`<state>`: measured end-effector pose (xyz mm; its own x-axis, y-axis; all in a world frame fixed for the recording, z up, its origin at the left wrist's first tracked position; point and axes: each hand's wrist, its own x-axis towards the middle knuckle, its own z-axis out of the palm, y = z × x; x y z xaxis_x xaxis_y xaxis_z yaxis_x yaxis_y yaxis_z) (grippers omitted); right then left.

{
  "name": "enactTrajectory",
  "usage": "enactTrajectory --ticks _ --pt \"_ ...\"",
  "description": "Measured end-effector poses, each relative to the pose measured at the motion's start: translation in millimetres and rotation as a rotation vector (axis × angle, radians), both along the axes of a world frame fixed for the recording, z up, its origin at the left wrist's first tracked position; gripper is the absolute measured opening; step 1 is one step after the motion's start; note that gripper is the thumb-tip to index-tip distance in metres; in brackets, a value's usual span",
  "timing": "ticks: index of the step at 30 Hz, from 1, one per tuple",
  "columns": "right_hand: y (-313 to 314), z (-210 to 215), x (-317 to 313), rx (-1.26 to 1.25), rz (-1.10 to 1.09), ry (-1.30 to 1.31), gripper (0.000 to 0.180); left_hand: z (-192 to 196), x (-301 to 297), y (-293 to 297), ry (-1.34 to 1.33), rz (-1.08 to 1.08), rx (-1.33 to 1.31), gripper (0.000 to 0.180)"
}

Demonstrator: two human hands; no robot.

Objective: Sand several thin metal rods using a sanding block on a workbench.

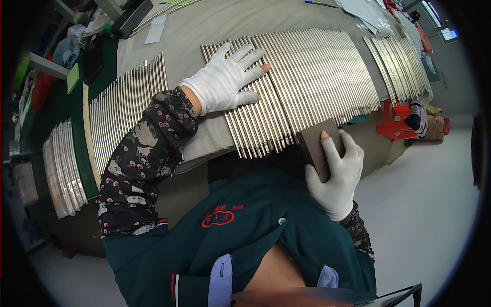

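Observation:
My left hand (227,79), in a white glove with cut fingertips, lies flat with spread fingers on a wide row of shiny metal rods (312,77) laid side by side on a grey cloth-covered table (204,25). My right hand (337,166), also gloved, grips a brown rectangular block (314,146) held against the near ends of the rods at the table's front edge.
More rows of metal rods lie to the left (125,110), at the far left (64,166) and at the right (399,64). A red tool (394,120) hangs by the table's right end. Clutter and a black box (130,18) sit at the back left.

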<state>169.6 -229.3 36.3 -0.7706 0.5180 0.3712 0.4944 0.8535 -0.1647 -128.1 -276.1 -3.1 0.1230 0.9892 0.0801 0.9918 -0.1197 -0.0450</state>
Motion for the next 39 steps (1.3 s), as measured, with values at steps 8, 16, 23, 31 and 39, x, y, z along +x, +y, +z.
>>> enactTrajectory --ticks 8,16,23,31,39 --pt "-17 -5 -9 -0.054 0.024 -0.059 0.064 -6 -2 22 -0.003 0.208 0.053 0.076" --pt "-8 -8 -60 0.068 0.021 -0.132 0.057 -7 -5 23 -0.023 0.264 0.02 0.076" --pt "-6 -1 -56 0.053 0.027 -0.189 0.06 -7 -1 25 -0.018 0.249 0.017 0.081" --pt "-12 0 -38 0.047 0.061 -0.18 0.059 -6 -1 20 -0.023 0.255 0.018 0.079" --pt "-9 -2 -46 0.082 0.072 -0.198 0.061 -7 -2 22 -0.049 0.254 0.012 0.078"
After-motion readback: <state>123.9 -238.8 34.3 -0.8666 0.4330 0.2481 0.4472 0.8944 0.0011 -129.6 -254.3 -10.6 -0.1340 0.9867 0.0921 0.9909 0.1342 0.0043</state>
